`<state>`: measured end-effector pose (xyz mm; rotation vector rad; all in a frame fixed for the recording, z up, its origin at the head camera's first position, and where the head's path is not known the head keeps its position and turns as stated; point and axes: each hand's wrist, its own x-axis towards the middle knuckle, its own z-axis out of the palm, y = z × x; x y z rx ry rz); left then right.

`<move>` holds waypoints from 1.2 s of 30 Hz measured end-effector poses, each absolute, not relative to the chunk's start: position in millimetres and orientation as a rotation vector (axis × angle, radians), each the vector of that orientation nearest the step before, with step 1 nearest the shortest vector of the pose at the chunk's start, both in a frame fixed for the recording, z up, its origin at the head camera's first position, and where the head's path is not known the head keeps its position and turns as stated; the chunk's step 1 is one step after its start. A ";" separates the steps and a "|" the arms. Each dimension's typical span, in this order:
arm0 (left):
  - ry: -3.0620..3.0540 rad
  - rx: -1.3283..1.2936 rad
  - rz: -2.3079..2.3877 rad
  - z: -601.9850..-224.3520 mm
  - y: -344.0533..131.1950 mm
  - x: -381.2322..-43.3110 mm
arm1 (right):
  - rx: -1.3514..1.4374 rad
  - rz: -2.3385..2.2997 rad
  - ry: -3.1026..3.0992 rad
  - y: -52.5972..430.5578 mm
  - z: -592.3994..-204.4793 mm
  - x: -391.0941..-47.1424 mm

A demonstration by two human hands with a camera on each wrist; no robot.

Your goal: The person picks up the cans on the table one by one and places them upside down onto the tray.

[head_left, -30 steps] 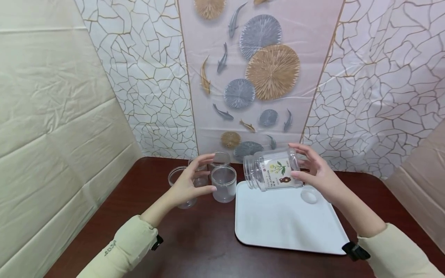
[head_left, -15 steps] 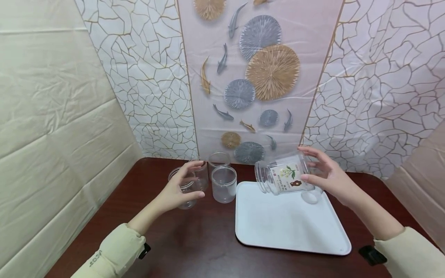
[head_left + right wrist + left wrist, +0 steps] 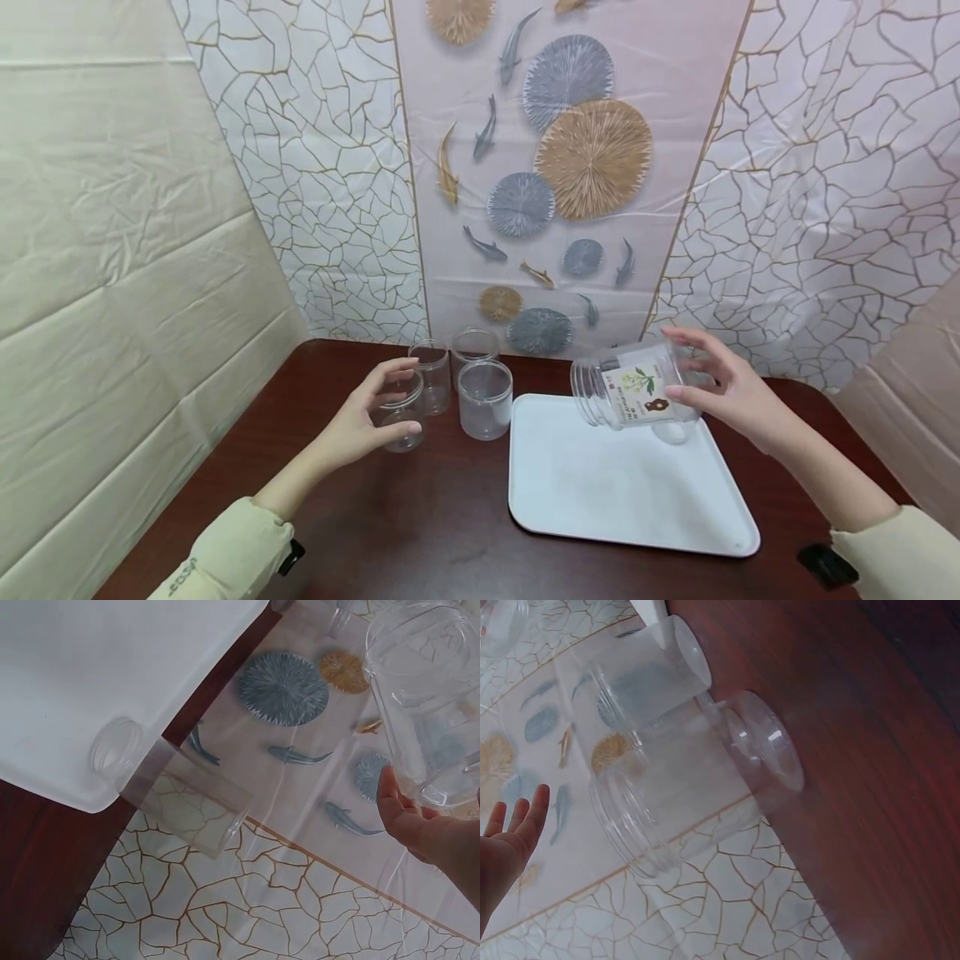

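Observation:
In the head view my right hand (image 3: 723,387) grips a large clear jar (image 3: 637,396) by its base end. The jar lies sideways over the tray's far part, mouth to the left, with a flower-printed label facing me. My thumb presses across its lower side. The right wrist view shows the same clear jar (image 3: 427,697) above my fingers. My left hand (image 3: 367,417) is spread in a loose curve beside the front-left empty jar (image 3: 405,412), overlapping it in the head view. From the left wrist, my left hand (image 3: 514,832) shows extended fingers with nothing between them.
Other clear jars stand upright: a frosted-looking one (image 3: 486,408) and two behind, including one (image 3: 431,379) at the back left. A white tray (image 3: 622,500) lies at right on the dark red table (image 3: 420,525). A slim clear container (image 3: 187,799) stands on the tray.
My left hand has moved left and slightly down, away from the frosted-looking jar toward the front-left one. My right hand has carried the labelled jar right and slightly lower.

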<state>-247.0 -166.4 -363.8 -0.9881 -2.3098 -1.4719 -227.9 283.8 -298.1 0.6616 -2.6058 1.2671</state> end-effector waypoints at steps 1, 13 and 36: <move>-2.312 -0.983 -1.477 -365.0 -168.1 -247.0 | 0.648 1.254 -2.620 284.6 -298.9 -227.9; -2.325 -0.969 -1.420 -367.5 -179.1 -247.7 | 0.598 1.143 -2.663 301.2 -312.5 -227.4; -2.343 -0.926 -1.399 -375.9 -187.3 -244.5 | 0.476 0.800 -2.860 316.3 -318.4 -217.6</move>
